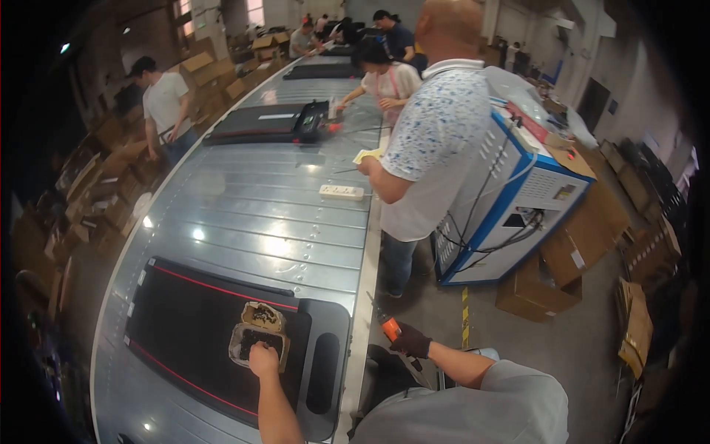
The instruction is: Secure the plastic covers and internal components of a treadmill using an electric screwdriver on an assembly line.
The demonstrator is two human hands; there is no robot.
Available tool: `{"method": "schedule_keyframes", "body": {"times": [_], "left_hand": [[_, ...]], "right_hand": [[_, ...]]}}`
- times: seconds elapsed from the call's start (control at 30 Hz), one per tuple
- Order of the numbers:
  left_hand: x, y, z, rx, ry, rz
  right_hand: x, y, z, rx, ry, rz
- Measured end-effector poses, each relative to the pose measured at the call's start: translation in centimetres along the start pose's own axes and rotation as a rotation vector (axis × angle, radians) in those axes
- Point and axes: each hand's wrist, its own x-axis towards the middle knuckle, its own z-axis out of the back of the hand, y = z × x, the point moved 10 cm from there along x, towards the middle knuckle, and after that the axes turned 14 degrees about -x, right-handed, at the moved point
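My bare left hand [265, 360] reaches into a small open cardboard box [285, 342] of tiny dark pieces that look like screws. Its fingers are bunched together at the pieces; what they hold, if anything, is hidden. The box rests on a flat black panel [192, 325], which looks like a walking pad, with red lines along both long sides and a grey end with an oval slot. Off the table's right edge, my right hand [411, 342] in a dark glove is closed round an orange and black power screwdriver [390, 325], its bit pointing up and away.
A long metal-topped table [222, 214] runs away from me. On it lie a white power strip [342, 192] and another black pad [259, 122]. A co-worker [436, 133] stands at its right side, near a blue-and-white cabinet [510, 200]. Cardboard boxes [536, 288] sit on the floor.
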Motion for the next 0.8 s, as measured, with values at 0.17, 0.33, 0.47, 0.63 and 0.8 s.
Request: {"method": "schedule_keyframes", "body": {"times": [0.17, 0.33, 0.47, 0.63, 0.8], "left_hand": [[-0.5, 2.2, -1.3, 0.084, 0.124, -0.021], [-1.2, 2.0, -2.2, 0.177, 0.328, -0.031], [-1.0, 2.2, -4.3, 0.227, 0.327, -0.205], [-0.3, 4.5, -2.2, -0.147, 0.066, -0.247], [-1.0, 2.9, -1.7, -0.161, 0.127, -0.264]], "right_hand": [[-10.4, 3.0, -3.4, -0.093, 0.002, 0.032], [-17.3, 2.2, -2.1, -0.084, -0.017, 0.037], [-19.0, -1.1, -0.3, 0.012, -0.029, 0.026], [-19.2, -2.3, 1.7, 0.057, -0.021, -0.007], [-18.1, -4.2, 3.2, 0.053, 0.014, 0.007]]}}
